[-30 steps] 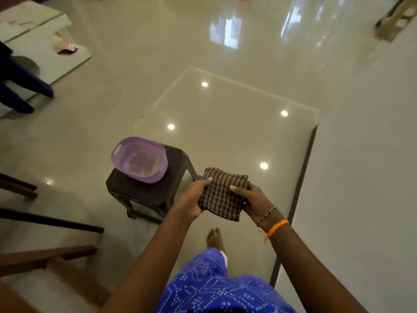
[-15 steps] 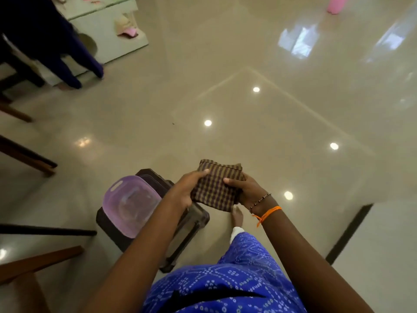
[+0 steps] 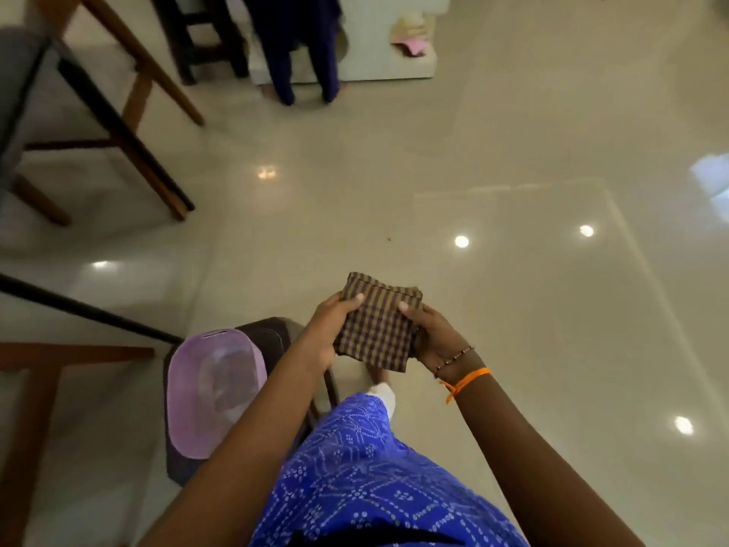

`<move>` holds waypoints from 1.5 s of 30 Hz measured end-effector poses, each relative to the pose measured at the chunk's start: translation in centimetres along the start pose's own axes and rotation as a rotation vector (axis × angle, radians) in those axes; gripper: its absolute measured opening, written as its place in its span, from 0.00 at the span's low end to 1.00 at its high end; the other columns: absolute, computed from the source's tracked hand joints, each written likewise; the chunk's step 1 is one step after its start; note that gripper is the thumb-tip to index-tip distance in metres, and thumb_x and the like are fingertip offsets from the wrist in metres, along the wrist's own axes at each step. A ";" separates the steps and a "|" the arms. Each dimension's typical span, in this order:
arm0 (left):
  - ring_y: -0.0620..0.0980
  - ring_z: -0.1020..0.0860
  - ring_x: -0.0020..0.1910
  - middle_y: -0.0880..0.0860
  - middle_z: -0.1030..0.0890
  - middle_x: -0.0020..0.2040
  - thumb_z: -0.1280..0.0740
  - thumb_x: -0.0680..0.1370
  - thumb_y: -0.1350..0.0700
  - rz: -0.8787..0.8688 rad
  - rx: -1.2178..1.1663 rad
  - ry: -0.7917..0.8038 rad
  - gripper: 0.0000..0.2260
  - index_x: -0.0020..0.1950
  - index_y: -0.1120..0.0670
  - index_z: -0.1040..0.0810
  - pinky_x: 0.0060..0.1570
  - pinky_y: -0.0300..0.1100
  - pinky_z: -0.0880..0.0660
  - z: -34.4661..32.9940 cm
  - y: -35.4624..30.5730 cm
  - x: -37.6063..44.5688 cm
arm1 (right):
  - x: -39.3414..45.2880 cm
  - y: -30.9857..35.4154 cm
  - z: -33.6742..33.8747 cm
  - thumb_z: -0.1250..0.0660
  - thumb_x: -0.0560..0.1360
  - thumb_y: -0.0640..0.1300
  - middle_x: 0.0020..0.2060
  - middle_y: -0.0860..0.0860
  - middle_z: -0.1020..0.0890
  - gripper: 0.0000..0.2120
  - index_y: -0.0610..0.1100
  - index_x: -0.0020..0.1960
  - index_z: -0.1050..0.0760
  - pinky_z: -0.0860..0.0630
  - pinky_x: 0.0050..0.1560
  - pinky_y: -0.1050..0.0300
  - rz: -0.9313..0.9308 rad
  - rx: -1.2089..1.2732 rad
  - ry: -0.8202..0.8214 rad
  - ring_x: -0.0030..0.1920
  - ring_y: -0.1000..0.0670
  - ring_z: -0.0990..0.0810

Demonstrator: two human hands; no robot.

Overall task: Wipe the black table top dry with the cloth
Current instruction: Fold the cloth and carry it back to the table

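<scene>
A folded brown checked cloth [image 3: 378, 321] is held flat in front of me at waist height, above the shiny floor. My left hand [image 3: 329, 333] grips its left edge with the thumb on top. My right hand [image 3: 432, 336] grips its right edge; that wrist wears a bead bracelet and an orange thread. At the far left, a thin black edge [image 3: 79, 307] may be the black table top; most of it is out of view.
A dark stool [image 3: 276, 333] stands low left of my hands, carrying a purple plastic basin [image 3: 185, 388]. Wooden chair and table legs [image 3: 134, 124] fill the upper left. Another person's legs in dark blue [image 3: 303, 69] stand by a white platform [image 3: 394, 61] at the top.
The view has swung left: the stool and basin slid down under my left arm, and the chairs and the standing person came into view. Both hands kept hold of the cloth.
</scene>
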State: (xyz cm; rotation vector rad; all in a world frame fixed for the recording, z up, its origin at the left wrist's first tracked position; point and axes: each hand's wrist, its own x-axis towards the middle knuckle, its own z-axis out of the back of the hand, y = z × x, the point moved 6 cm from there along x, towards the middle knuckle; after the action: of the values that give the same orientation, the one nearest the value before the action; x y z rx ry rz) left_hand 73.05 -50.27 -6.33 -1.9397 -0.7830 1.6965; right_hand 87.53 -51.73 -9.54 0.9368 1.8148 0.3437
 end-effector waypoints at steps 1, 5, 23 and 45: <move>0.50 0.21 0.45 0.54 0.20 0.50 0.37 0.78 0.55 0.000 -0.041 -0.026 0.12 0.61 0.56 0.26 0.39 0.43 0.25 0.5 -0.7 0.9 | 1.4 0.9 -0.7 0.35 0.75 0.41 0.53 0.43 0.21 0.17 0.38 0.62 0.29 0.21 0.47 0.49 -0.003 -0.037 0.000 0.52 0.45 0.22; 0.52 0.22 0.49 0.53 0.20 0.51 0.37 0.78 0.54 -0.020 -0.235 -0.114 0.13 0.62 0.55 0.26 0.44 0.45 0.24 3.6 -4.8 5.5 | 9.1 5.1 -5.0 0.38 0.77 0.40 0.53 0.41 0.22 0.14 0.37 0.61 0.29 0.24 0.49 0.48 -0.048 -0.179 0.013 0.49 0.44 0.22; 0.53 0.23 0.50 0.54 0.22 0.57 0.41 0.81 0.54 -0.186 -0.851 -0.633 0.14 0.66 0.54 0.29 0.42 0.46 0.25 23.6 -17.6 11.4 | 29.9 8.1 -32.8 0.30 0.70 0.38 0.58 0.37 0.22 0.16 0.36 0.56 0.25 0.24 0.50 0.45 -0.343 -0.691 0.409 0.56 0.38 0.22; 0.53 0.24 0.52 0.55 0.22 0.55 0.40 0.79 0.60 -0.273 -1.680 -1.233 0.15 0.65 0.56 0.29 0.46 0.47 0.26 35.3 -16.0 10.5 | 34.7 -5.0 -55.8 0.35 0.75 0.36 0.47 0.44 0.20 0.05 0.41 0.50 0.25 0.24 0.46 0.50 -0.862 -1.531 1.134 0.47 0.46 0.21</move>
State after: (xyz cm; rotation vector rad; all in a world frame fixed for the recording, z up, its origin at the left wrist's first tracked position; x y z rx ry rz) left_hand 37.00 -32.63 -8.65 -0.7254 -3.4705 2.0160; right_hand 30.14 -19.46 -10.94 -1.2970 1.8610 1.5362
